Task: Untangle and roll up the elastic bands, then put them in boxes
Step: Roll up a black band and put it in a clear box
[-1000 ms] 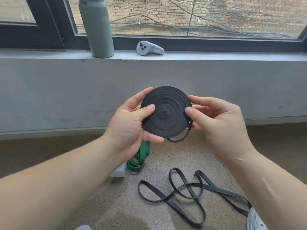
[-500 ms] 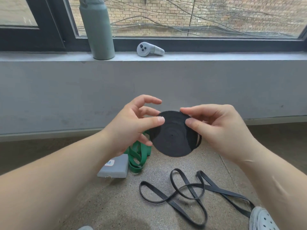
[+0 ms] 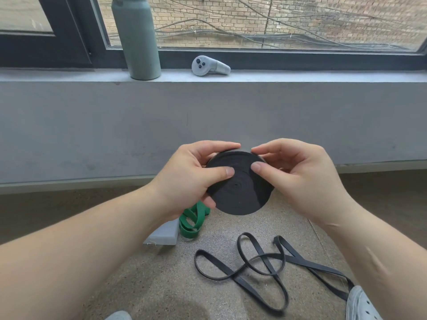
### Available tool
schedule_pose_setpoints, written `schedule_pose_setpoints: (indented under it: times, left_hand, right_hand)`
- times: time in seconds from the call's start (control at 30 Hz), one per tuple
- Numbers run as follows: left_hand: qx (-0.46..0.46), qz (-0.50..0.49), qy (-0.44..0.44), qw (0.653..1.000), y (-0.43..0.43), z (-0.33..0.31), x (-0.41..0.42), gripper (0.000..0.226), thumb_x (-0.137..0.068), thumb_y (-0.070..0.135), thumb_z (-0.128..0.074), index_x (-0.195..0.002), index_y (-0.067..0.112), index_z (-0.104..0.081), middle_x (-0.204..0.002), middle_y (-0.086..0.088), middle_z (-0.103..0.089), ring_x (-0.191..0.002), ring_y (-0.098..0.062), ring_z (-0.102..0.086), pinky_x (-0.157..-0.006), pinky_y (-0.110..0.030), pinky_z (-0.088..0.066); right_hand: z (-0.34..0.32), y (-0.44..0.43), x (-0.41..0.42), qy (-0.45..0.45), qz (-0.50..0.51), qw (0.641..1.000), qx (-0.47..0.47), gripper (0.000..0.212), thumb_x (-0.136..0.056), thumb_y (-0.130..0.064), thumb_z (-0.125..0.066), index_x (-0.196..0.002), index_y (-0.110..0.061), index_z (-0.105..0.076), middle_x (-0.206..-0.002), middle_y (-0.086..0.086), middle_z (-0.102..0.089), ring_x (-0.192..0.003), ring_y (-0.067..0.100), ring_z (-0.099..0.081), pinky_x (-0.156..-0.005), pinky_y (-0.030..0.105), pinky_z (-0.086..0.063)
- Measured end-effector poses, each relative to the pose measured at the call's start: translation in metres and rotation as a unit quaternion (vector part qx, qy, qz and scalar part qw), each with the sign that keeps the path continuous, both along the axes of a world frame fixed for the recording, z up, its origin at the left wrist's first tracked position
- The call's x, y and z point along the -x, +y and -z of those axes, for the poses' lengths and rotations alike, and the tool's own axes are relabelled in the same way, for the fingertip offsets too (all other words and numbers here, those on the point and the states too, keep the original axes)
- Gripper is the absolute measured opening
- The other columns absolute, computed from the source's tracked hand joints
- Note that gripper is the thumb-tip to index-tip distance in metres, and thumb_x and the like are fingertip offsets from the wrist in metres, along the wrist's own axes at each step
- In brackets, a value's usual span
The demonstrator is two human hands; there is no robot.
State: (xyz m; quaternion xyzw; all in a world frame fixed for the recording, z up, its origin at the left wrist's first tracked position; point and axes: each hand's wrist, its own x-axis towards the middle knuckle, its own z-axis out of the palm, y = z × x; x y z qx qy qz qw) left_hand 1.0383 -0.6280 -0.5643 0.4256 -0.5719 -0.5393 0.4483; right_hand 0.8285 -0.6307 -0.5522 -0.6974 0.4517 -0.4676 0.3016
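Holding one rolled black band (image 3: pixel 240 188), two hands (image 3: pixel 184 179), one loose black band (image 3: pixel 265 269)

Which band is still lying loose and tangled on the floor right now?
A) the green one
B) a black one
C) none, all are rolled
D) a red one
B: a loose black band sprawls in crossed loops on the floor, while the other black one is a tight rolled coil held between the left hand and right hand; the green band sits bunched by the grey box.
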Motion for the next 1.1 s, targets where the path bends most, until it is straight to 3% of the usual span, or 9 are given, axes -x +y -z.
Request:
schedule_pose_setpoints:
  times: [0.23,0.37,0.47,0.57,0.87,0.93,1.03,1.1]
  left_hand:
    - [-0.035,-0.053,0.039,0.997,-0.002,-0.003,0.001,0.037,-0.09,0.0,-0.068,-0.114,0.027,-0.073,-0.102,0.0,-0.076,-0.08,-0.023,-0.074,-0.039,-0.028,-0.054]
    - [-0.074,-0.054,0.099,0.991,-0.002,-0.004,0.003,0.036,-0.089,0.0,-0.068,-0.114,0.026,-0.074,-0.104,0.0,-0.076,-0.088,-0.025,-0.074,-0.041,-0.028,-0.056]
    - [-0.089,-0.049,0.127,0.987,-0.002,-0.003,0.005,0.037,-0.089,0.0,-0.068,-0.113,0.027,-0.075,-0.105,0.0,-0.075,-0.09,-0.027,-0.074,-0.041,-0.029,-0.057]
    - [-0.092,-0.042,0.13,0.986,-0.003,-0.003,0.005,0.039,-0.089,0.001,-0.069,-0.115,0.028,-0.075,-0.105,0.001,-0.076,-0.09,-0.028,-0.074,-0.042,-0.029,-0.057]
    - [-0.106,-0.067,0.191,0.974,-0.007,-0.007,0.008,0.036,-0.088,0.002,-0.069,-0.112,0.029,-0.077,-0.105,-0.001,-0.072,-0.089,-0.023,-0.074,-0.042,-0.03,-0.058]
    - [-0.108,-0.069,0.206,0.97,-0.006,-0.007,0.009,0.035,-0.089,0.002,-0.068,-0.112,0.027,-0.076,-0.103,0.0,-0.073,-0.087,-0.022,-0.075,-0.042,-0.03,-0.058]
    - [-0.114,-0.077,0.224,0.965,-0.005,-0.006,0.011,0.034,-0.089,0.003,-0.068,-0.111,0.028,-0.076,-0.109,0.0,-0.074,-0.089,-0.024,-0.075,-0.044,-0.031,-0.058]
    - [-0.119,-0.097,0.235,0.96,-0.006,-0.007,0.011,0.033,-0.088,0.005,-0.069,-0.11,0.029,-0.076,-0.117,-0.004,-0.073,-0.092,-0.028,-0.075,-0.044,-0.031,-0.057]
  right_hand:
    - [-0.001,-0.003,0.005,0.007,0.02,1.0,-0.004,0.021,-0.083,-0.004,-0.079,-0.09,-0.024,-0.079,-0.081,-0.005,-0.078,-0.073,0.019,-0.074,-0.07,0.043,-0.062]
    - [-0.005,-0.005,0.005,-0.052,0.013,0.998,-0.018,0.015,-0.083,0.0,-0.078,-0.087,-0.015,-0.079,-0.078,0.005,-0.077,-0.068,0.031,-0.071,-0.064,0.041,-0.061]
    - [-0.009,-0.005,0.007,-0.109,0.007,0.993,-0.04,0.01,-0.082,0.002,-0.077,-0.086,-0.007,-0.078,-0.078,0.012,-0.077,-0.067,0.027,-0.07,-0.058,0.034,-0.058]
    - [-0.014,-0.004,0.012,-0.156,0.006,0.985,-0.078,0.006,-0.084,0.002,-0.075,-0.089,-0.001,-0.075,-0.079,0.014,-0.076,-0.07,0.026,-0.072,-0.062,0.038,-0.061]
    - [-0.016,-0.005,0.007,-0.148,0.027,0.984,-0.092,0.003,-0.084,-0.002,-0.077,-0.084,-0.005,-0.077,-0.082,0.021,-0.074,-0.072,0.026,-0.07,-0.071,0.047,-0.061]
    - [-0.014,-0.005,0.003,-0.158,0.026,0.982,-0.096,0.004,-0.084,-0.003,-0.077,-0.083,-0.008,-0.077,-0.083,0.016,-0.076,-0.074,0.023,-0.069,-0.069,0.044,-0.061]
    - [-0.008,-0.002,-0.005,-0.203,0.031,0.974,-0.093,0.005,-0.086,-0.004,-0.075,-0.085,-0.008,-0.076,-0.076,0.005,-0.076,-0.068,0.011,-0.067,-0.055,0.024,-0.054]
    - [-0.003,0.002,-0.011,-0.228,0.026,0.97,-0.084,0.013,-0.086,-0.002,-0.074,-0.095,-0.011,-0.077,-0.078,0.0,-0.077,-0.07,0.008,-0.07,-0.059,0.021,-0.055]
